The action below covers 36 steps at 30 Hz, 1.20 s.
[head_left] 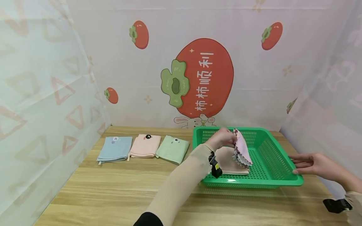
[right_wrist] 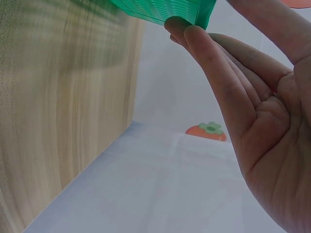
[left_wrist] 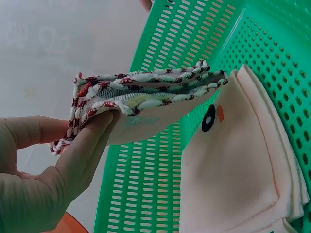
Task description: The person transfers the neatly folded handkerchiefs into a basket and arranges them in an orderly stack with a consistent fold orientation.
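My left hand [head_left: 224, 138] pinches a folded pink cloth [head_left: 241, 147] with a dark-red and white stitched edge, held up over the green plastic basket [head_left: 274, 183]. In the left wrist view the thumb and fingers grip a corner of this folded cloth [left_wrist: 160, 116]. Below it, a folded peach towel [head_left: 230, 157] lies on the basket floor; a dark embroidered spot shows on this peach towel [left_wrist: 233, 160] in the left wrist view. My right hand [head_left: 319, 166] holds the basket's right rim between thumb and fairly straight fingers.
Left of the basket, a blue towel [head_left: 116, 149], a pink towel [head_left: 145, 146] and a green towel [head_left: 173, 149] lie folded in a row on the wooden table [head_left: 113, 194]. Printed cloth walls [head_left: 246, 103] enclose the table at the back and sides.
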{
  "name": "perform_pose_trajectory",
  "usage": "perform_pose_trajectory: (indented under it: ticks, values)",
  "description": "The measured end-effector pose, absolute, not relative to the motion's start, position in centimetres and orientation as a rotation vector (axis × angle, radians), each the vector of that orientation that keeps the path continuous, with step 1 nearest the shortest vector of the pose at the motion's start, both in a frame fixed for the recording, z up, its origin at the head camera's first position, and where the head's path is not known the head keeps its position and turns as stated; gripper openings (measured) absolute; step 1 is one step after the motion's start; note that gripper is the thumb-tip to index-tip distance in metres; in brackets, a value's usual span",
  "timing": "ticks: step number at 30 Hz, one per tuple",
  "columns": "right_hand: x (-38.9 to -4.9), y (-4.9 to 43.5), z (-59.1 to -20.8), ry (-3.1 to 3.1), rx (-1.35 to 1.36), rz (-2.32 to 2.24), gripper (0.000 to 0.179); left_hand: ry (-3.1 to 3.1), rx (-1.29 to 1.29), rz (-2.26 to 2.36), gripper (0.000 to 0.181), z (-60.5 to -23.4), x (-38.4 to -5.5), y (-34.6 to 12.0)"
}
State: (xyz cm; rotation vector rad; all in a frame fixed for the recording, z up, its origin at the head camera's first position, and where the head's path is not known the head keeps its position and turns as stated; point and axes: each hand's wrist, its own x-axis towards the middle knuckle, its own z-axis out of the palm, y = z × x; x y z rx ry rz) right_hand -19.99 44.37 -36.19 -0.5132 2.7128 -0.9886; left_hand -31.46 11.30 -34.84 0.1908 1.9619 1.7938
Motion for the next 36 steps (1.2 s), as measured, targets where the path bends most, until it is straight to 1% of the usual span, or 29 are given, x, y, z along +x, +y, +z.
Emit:
perform_pose_trajectory:
  ticks: [3,10,19,25,36]
  values:
    - [-20.1,44.4,-36.3,2.707,-0.517,-0.99,0.061,1.965,0.168,1.767,0.009,-35.0,-31.4,11.5]
    - [-20.1,44.5,-36.5,2.716,-0.557,-0.994,0.056,2.012,0.181,1.696,0.003,-35.2,-31.4,11.3]
    - [-20.1,44.5,-36.4,2.714,-0.592,-0.999,0.057,2.253,0.131,1.482,0.004,-34.5,-31.0,11.0]
    - [-20.0,44.4,-36.4,2.711,-0.568,-1.002,0.056,2.312,0.115,1.387,0.004,-34.4,-30.9,10.8]
    - [-19.9,44.3,-36.3,2.703,-0.579,-1.009,0.055,2.32,0.103,1.414,0.004,-34.7,-31.3,10.1]
